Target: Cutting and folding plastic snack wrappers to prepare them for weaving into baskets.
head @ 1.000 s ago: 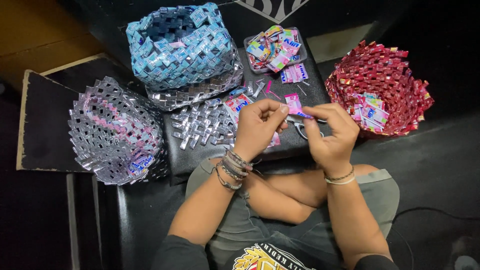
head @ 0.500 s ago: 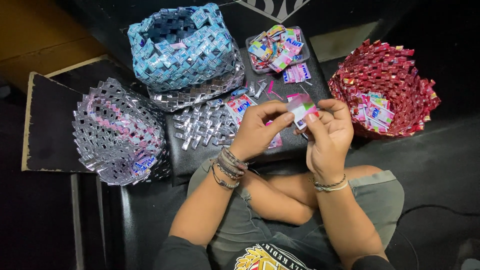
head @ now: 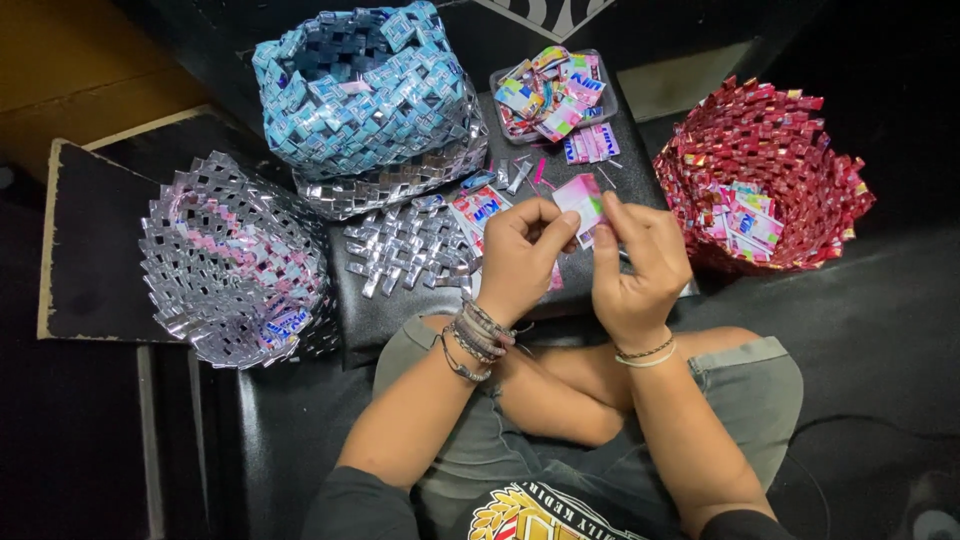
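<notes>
My left hand (head: 520, 255) and my right hand (head: 638, 265) meet over a black board and pinch a small pink wrapper piece (head: 580, 197) between their fingertips. The piece stands upright between both thumbs and forefingers. Just left of my left hand lies a flat silver woven mat (head: 405, 247), with a pink and blue wrapper (head: 478, 210) beside it. Bracelets circle both wrists.
A blue woven basket (head: 360, 85) stands at the back, a silver and pink woven basket (head: 230, 262) at the left, a red woven basket (head: 770, 170) holding wrappers at the right. A clear tray of wrappers (head: 553, 92) sits behind my hands. Cut strips lie around it.
My right hand has moved left and closer to my left hand. The pink wrapper piece has turned upright and risen slightly. Scissors seen under my hands a second ago are now hidden.
</notes>
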